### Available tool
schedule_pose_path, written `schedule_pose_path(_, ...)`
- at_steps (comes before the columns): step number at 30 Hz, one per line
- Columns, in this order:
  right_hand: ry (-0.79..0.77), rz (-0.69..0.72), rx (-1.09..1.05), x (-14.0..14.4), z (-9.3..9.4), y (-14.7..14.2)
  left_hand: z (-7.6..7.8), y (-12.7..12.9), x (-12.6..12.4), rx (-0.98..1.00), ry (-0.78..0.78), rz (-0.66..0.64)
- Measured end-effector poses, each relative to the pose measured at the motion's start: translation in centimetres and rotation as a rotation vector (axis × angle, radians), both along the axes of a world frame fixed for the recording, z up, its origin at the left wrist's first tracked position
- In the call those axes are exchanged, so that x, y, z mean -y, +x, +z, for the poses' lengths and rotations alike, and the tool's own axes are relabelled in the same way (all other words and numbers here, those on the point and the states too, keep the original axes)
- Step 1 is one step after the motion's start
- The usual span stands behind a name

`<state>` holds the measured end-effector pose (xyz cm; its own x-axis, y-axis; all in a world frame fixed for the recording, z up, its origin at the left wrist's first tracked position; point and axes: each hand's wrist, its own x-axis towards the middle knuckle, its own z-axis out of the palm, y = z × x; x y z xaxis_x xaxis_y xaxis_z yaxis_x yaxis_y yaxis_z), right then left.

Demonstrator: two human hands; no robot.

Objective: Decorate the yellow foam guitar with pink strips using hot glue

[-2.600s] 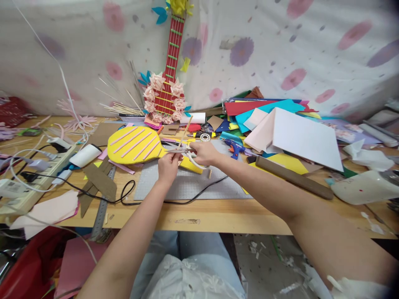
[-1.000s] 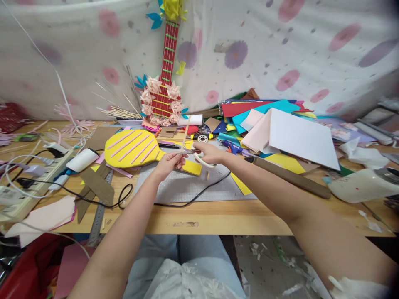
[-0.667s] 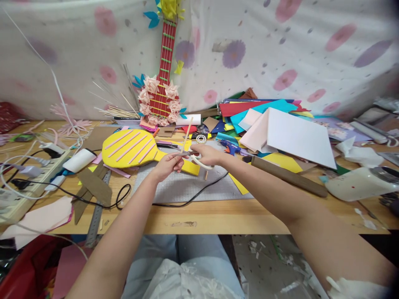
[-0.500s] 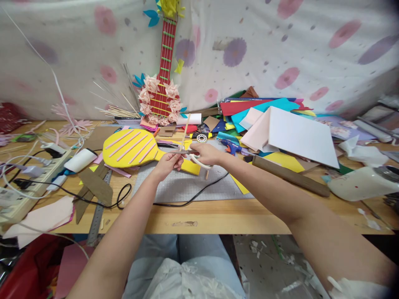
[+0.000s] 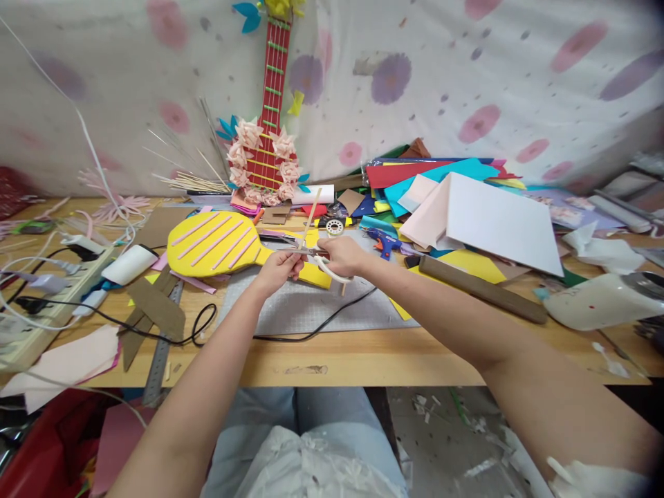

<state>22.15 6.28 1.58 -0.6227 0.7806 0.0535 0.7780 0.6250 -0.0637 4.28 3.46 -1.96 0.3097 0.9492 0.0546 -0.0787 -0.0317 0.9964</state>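
Note:
My left hand (image 5: 277, 268) pinches the lower end of a thin wooden stick (image 5: 310, 216) that slants up and away from me. My right hand (image 5: 341, 254) grips white-handled scissors (image 5: 326, 266), whose blades point left and meet the stick near my left fingers. Both hands hover over a grey cutting mat (image 5: 306, 304). Just left of them lies a yellow paddle-shaped foam piece (image 5: 212, 243) with pink strips on it, its handle running under my hands.
A red paper guitar (image 5: 265, 149) leans on the flowered cloth at the back. Coloured sheets (image 5: 467, 207), a blue glue gun (image 5: 382, 242) and a brown tube (image 5: 482, 290) lie right. A power strip (image 5: 46, 304), cables, cardboard scraps and a steel ruler (image 5: 162, 349) lie left.
Both hands stay together over the mat with stick and scissors, shifting only slightly. The view has tilted a little, so the table sits a bit higher in the frame.

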Motion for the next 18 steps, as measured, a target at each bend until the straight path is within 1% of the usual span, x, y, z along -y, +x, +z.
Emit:
schedule_pose_path(4,-0.019,-0.035,0.022,0.1,-0.3,-0.1,-0.5,0.0,0.0,0.003,0.012,0.002)
schedule_pose_path(7,-0.022,-0.057,0.002,-0.2,-0.4,0.0,-0.6,0.5,0.0,-0.012,0.030,0.075)
schedule_pose_path(8,-0.030,-0.045,-0.014,-0.4,-0.4,0.1,-0.6,0.8,0.0,-0.020,0.034,0.115)
schedule_pose_path(10,-0.053,0.026,-0.067,-1.0,-0.3,0.4,-0.5,1.4,0.0,-0.033,0.042,0.182)
schedule_pose_path(12,-0.084,0.114,-0.114,-1.9,0.0,1.1,-0.4,1.7,-0.1,-0.046,0.041,0.207)
schedule_pose_path(14,-0.132,0.136,-0.133,-2.8,0.1,2.2,-0.2,1.7,-0.2,-0.042,0.025,0.227)
schedule_pose_path(16,-0.187,0.066,-0.119,-3.6,0.0,3.8,0.0,1.2,-0.3,-0.022,0.010,0.281)
schedule_pose_path(18,-0.191,-0.075,-0.082,-4.5,-0.4,5.5,0.2,0.5,-0.4,-0.020,-0.002,0.318)
